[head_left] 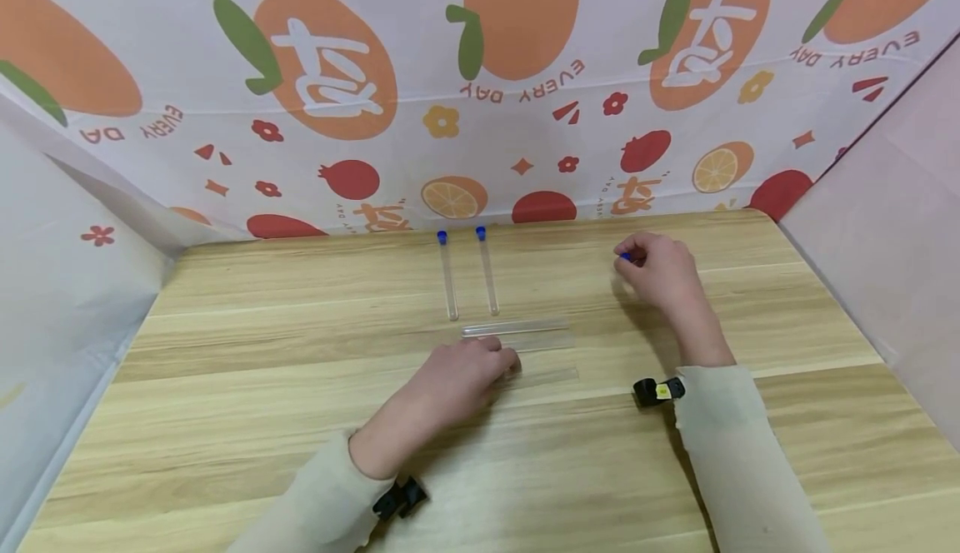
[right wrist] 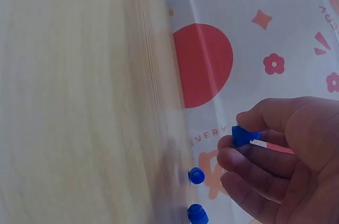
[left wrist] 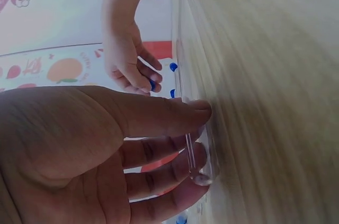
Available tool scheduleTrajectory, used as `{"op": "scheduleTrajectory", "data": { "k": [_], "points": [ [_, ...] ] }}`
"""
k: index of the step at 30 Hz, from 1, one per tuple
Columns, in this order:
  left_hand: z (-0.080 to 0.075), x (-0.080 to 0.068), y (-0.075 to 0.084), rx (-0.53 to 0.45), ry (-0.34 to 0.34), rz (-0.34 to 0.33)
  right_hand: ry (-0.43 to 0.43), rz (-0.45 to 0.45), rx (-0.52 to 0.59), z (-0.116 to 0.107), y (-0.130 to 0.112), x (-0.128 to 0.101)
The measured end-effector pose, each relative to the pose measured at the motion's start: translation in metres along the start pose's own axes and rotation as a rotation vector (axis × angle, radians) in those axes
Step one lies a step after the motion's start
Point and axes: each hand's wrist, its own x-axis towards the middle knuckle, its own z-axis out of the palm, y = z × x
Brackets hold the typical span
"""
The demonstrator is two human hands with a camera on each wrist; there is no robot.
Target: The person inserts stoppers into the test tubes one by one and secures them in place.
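Observation:
Two clear tubes with blue caps [head_left: 447, 274] [head_left: 487, 270] lie side by side at the back of the wooden table [head_left: 247, 370]. In front of them lie several uncapped clear tubes [head_left: 517, 328], crosswise. My left hand [head_left: 504, 360] pinches the end of one uncapped tube [left wrist: 197, 147] between thumb and fingers, low on the table. My right hand [head_left: 628, 255], off to the right and near the back, pinches a small blue cap [right wrist: 244, 135] between thumb and fingertips. The left wrist view also shows that hand [left wrist: 127, 60] with the cap [left wrist: 152, 84].
A printed fruit-pattern cloth [head_left: 480, 78] walls the table at the back and both sides. Other blue caps [right wrist: 196, 176] [right wrist: 197, 214] show blurred in the right wrist view. Bare wood spreads to the left and across the front.

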Motion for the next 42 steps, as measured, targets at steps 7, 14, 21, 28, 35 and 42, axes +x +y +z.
{"op": "scheduleTrajectory", "data": {
  "k": [7,14,21,28,35,42],
  "points": [
    [-0.003,0.001,-0.005,-0.095,-0.050,0.018,-0.019,-0.012,0.027,0.002,-0.005,0.000],
    [-0.009,0.006,-0.010,-0.367,-0.051,0.022,0.015,-0.010,0.086,0.003,-0.011,0.000],
    [-0.012,0.008,-0.010,-0.806,-0.097,-0.054,0.028,-0.084,0.124,0.003,-0.017,-0.002],
    [-0.016,0.009,-0.008,-1.141,-0.125,-0.091,0.009,-0.105,0.180,0.001,-0.025,-0.004],
    [-0.019,0.009,-0.008,-1.272,-0.122,-0.095,-0.019,-0.089,0.315,0.000,-0.031,-0.006],
    [-0.019,0.008,-0.007,-1.324,-0.118,-0.123,-0.024,-0.170,0.383,0.003,-0.037,-0.010]
  ]
}}
